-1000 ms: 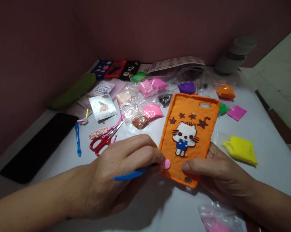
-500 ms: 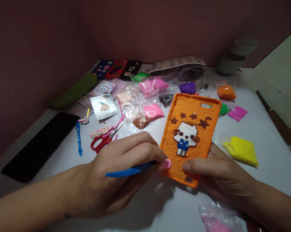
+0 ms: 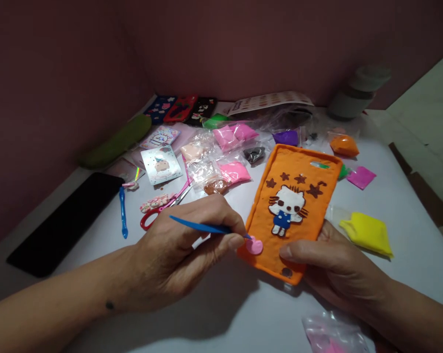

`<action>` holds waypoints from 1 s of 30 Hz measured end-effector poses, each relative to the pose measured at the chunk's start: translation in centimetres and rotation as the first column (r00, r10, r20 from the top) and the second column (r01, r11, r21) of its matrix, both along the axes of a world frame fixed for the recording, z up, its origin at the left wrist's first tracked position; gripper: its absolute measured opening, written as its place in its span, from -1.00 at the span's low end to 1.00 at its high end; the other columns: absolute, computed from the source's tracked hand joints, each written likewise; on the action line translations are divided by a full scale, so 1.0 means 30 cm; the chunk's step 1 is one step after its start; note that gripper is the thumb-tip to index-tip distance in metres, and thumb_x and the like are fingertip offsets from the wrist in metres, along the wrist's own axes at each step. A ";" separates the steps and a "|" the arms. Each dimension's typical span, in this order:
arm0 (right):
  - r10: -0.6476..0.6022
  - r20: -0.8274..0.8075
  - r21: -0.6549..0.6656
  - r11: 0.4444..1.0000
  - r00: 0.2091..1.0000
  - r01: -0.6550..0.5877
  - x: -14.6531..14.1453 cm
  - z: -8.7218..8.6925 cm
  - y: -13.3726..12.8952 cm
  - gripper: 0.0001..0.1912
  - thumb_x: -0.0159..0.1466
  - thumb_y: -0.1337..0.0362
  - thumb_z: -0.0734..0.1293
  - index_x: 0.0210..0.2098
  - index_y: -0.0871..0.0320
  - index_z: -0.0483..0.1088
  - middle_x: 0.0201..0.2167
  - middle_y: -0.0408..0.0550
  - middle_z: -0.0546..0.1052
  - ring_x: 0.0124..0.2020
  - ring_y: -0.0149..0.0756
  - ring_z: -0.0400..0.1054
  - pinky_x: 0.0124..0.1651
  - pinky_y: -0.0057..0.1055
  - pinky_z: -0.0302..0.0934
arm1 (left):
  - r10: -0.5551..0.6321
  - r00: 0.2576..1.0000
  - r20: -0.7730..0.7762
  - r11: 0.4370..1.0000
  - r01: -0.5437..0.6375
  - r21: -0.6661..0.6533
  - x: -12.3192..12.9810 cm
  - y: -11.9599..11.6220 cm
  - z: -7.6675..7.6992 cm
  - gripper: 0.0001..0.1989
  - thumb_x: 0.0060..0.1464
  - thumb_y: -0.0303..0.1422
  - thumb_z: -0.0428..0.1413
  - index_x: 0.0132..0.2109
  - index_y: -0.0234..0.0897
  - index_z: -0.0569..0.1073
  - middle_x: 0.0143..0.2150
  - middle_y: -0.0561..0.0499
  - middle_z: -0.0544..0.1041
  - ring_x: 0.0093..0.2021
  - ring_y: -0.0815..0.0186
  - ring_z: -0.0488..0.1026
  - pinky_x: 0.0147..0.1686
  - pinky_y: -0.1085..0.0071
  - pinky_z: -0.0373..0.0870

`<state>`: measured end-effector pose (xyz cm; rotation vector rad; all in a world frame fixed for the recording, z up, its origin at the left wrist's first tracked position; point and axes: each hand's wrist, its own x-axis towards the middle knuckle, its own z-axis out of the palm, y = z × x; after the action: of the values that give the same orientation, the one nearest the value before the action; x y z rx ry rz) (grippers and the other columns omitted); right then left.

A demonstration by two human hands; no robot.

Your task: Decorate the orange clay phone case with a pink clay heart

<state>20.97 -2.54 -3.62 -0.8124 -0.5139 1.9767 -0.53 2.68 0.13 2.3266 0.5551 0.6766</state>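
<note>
My left hand (image 3: 202, 240) pinches a slim blue modelling tool (image 3: 202, 226) whose tip touches a pink clay piece (image 3: 254, 245). That pink piece lies near the lower left edge of an orange clay-covered phone case (image 3: 258, 215). On the case sit a white cat figure (image 3: 287, 203) in blue overalls and several brown stars (image 3: 299, 179). My right hand (image 3: 327, 260) grips the case by its lower right side, thumb on the front and fingers behind it, partly hidden.
Left lie a black phone-like slab (image 3: 66, 223), another blue tool (image 3: 123, 213) and red-handled scissors (image 3: 149, 218). Behind are bagged pink clay (image 3: 234, 171), purple clay (image 3: 285, 138) and decorated cases (image 3: 182, 109). Yellow clay (image 3: 370, 233) lies right; a jar (image 3: 357, 93) stands far back.
My left hand has turned, bringing the blue tool's tip onto the pink clay and showing more of that piece. The orange case has shifted slightly to the right in view.
</note>
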 end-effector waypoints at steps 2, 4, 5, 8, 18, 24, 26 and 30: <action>-0.003 0.004 0.003 1.000 1.000 0.003 0.001 0.001 -0.001 -0.53 -0.01 0.56 0.36 -0.10 0.15 0.52 -0.22 0.00 0.64 -0.21 -0.12 0.54 -0.11 -0.26 0.42 | 0.005 1.000 0.012 1.000 -0.005 -0.004 0.002 -0.001 -0.007 -0.82 0.15 -0.66 0.02 -0.18 -0.36 0.42 -0.29 0.02 0.46 -0.30 0.42 0.39 -0.24 0.49 0.34; -0.007 0.004 0.001 1.000 1.000 0.007 0.000 -0.001 0.000 -0.54 0.00 0.54 0.37 -0.10 0.15 0.53 -0.23 0.00 0.64 -0.22 -0.11 0.54 -0.12 -0.25 0.43 | 0.010 1.000 0.018 1.000 -0.010 -0.007 0.004 -0.003 -0.014 -0.83 0.15 -0.65 0.04 -0.18 -0.35 0.42 -0.29 0.03 0.46 -0.30 0.44 0.38 -0.25 0.52 0.32; -0.008 0.003 0.001 1.000 1.000 0.008 -0.001 -0.002 0.001 -0.56 0.01 0.54 0.37 -0.11 0.15 0.53 -0.23 0.00 0.64 -0.22 -0.11 0.54 -0.12 -0.25 0.43 | 0.019 1.000 0.014 1.000 -0.019 -0.013 0.004 -0.004 -0.016 -0.84 0.16 -0.64 0.05 -0.18 -0.34 0.42 -0.29 0.04 0.46 -0.31 0.45 0.38 -0.27 0.53 0.32; -0.022 0.004 0.005 1.000 1.000 0.022 -0.006 -0.006 0.009 -0.57 0.01 0.52 0.39 -0.12 0.15 0.53 -0.23 0.00 0.64 -0.22 -0.10 0.54 -0.09 -0.21 0.43 | 0.043 0.999 -0.012 0.999 -0.043 -0.029 0.002 -0.010 -0.021 -0.89 0.18 -0.58 0.06 -0.18 -0.33 0.42 -0.31 0.05 0.44 -0.32 0.46 0.38 -0.30 0.54 0.31; -0.022 -0.008 0.017 1.000 1.000 0.022 -0.001 -0.008 -0.003 -0.59 0.01 0.54 0.38 -0.14 0.16 0.53 -0.25 0.01 0.64 -0.21 -0.08 0.54 -0.10 -0.22 0.42 | -0.005 0.999 -0.036 1.000 0.006 0.021 0.007 -0.021 -0.016 -0.81 0.12 -0.66 0.02 -0.15 -0.38 0.41 -0.26 -0.02 0.45 -0.29 0.45 0.39 -0.28 0.58 0.35; -0.022 -0.023 0.032 0.999 0.999 0.022 -0.003 -0.016 0.002 -0.59 0.04 0.52 0.39 -0.11 0.15 0.52 -0.21 0.03 0.63 -0.19 -0.06 0.53 -0.07 -0.16 0.41 | 0.092 0.995 0.021 0.995 -0.093 0.034 -0.002 -0.027 0.012 -0.83 0.18 -0.59 0.01 -0.15 -0.29 0.40 -0.29 0.02 0.45 -0.27 0.38 0.39 -0.23 0.46 0.35; -0.043 0.000 0.035 0.998 0.999 0.043 -0.004 -0.019 0.002 -0.62 0.04 0.51 0.40 -0.13 0.17 0.53 -0.22 0.04 0.63 -0.19 -0.05 0.53 -0.06 -0.15 0.41 | 0.202 0.974 0.106 0.976 -0.209 0.058 -0.004 -0.028 0.022 -0.84 0.21 -0.55 -0.03 -0.24 -0.25 0.40 -0.33 0.04 0.40 -0.24 0.35 0.36 -0.15 0.40 0.33; -0.075 0.049 0.041 0.996 0.996 0.074 -0.003 -0.019 -0.003 -0.67 0.05 0.48 0.43 -0.17 0.13 0.56 -0.22 0.00 0.63 -0.21 -0.09 0.54 -0.07 -0.21 0.42 | 0.381 0.924 0.027 0.904 -0.367 -0.221 0.013 -0.019 0.003 -0.78 0.29 -0.41 -0.11 -0.31 -0.22 0.36 -0.37 0.06 0.35 -0.29 0.34 0.33 -0.22 0.39 0.32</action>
<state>20.87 -2.62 -4.19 -0.8471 -0.5425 1.8764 -0.12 2.11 0.21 2.0052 1.0085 0.8254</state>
